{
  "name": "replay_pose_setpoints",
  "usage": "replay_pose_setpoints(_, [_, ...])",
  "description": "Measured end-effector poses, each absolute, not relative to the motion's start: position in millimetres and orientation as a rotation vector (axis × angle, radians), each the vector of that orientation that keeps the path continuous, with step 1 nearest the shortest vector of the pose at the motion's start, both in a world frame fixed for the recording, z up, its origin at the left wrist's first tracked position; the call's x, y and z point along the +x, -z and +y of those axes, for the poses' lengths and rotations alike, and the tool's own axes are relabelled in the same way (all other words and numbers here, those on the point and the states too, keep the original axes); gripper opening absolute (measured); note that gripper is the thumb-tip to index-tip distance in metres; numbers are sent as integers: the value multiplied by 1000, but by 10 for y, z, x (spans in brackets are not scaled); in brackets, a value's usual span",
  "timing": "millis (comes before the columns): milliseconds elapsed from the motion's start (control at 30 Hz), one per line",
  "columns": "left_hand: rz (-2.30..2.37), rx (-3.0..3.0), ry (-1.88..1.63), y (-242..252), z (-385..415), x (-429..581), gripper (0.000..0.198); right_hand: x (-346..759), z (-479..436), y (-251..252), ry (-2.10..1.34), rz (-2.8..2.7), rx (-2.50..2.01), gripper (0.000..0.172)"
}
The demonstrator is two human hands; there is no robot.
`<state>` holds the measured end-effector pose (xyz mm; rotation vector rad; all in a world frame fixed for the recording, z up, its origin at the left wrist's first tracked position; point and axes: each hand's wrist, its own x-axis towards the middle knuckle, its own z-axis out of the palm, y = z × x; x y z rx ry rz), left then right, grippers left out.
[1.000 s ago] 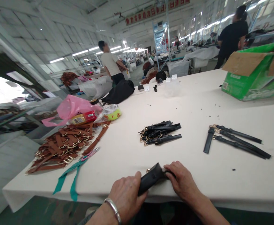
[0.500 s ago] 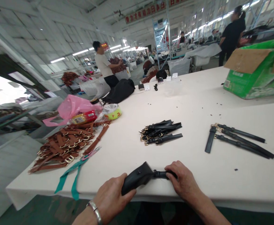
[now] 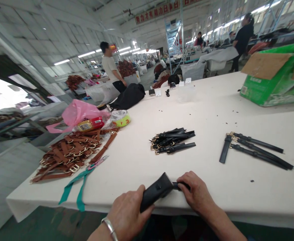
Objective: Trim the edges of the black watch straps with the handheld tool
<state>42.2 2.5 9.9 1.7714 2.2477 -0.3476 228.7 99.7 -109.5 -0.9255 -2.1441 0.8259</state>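
Note:
My left hand [image 3: 128, 211], with a metal bangle at the wrist, is wrapped around a black handheld tool [image 3: 155, 192] that has a small button on its upper side. Its wide end tilts up to the right and meets a short black strap [image 3: 176, 186]. Fingers and thumb of my right hand [image 3: 197, 190] pinch that strap just above the front edge of the table. The tool hides the strap's left part. Beyond the hands lies a pile of black straps [image 3: 173, 140] with gold buckles. Further right, several more black buckled straps [image 3: 258, 150] lie spread out.
Brown buckled straps [image 3: 68, 154] are heaped on the left of the white table [image 3: 212, 207], beside scissors [image 3: 99, 162] and teal ribbon [image 3: 71, 187]. Behind them are a pink bag [image 3: 78, 112] and a black bag [image 3: 130, 97]. A green carton [image 3: 270, 87] stands back right; people are beyond.
My left hand has moved the black tool right along the strap, covering the part that showed before. My right hand has stayed nearly in place. In the background, people have shifted.

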Motion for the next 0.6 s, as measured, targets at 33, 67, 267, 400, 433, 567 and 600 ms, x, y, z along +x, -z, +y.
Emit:
replay_pose_setpoints(33, [2208, 1787, 381, -106, -23, 469, 29, 2284, 1000, 1097, -829, -2134, -920, 14])
replay_pose_setpoints(67, [2169, 1799, 408, -111, -57, 516, 28, 2281, 1002, 1099, -831, -2122, -921, 14])
replay_pose_setpoints(267, [2163, 1895, 448, -121, 39, 676, 25, 2274, 1024, 1082, -880, -2087, -972, 17])
replay_pose_setpoints(400, [2169, 1939, 440, -140, 122, 608, 24, 2275, 1034, 1079, -894, -2082, -982, 16])
replay_pose_setpoints(433, [2186, 1925, 450, -150, 125, 579, 24, 2275, 1034, 1077, -899, -2083, -978, 16])
replay_pose_setpoints(567, [2239, 1876, 500, -198, 116, 505, 25, 2278, 1028, 1063, -912, -2085, -959, 15])
replay_pose_setpoints(600, [2229, 1882, 513, -208, 112, 509, 26, 2279, 1027, 1059, -908, -2083, -959, 15])
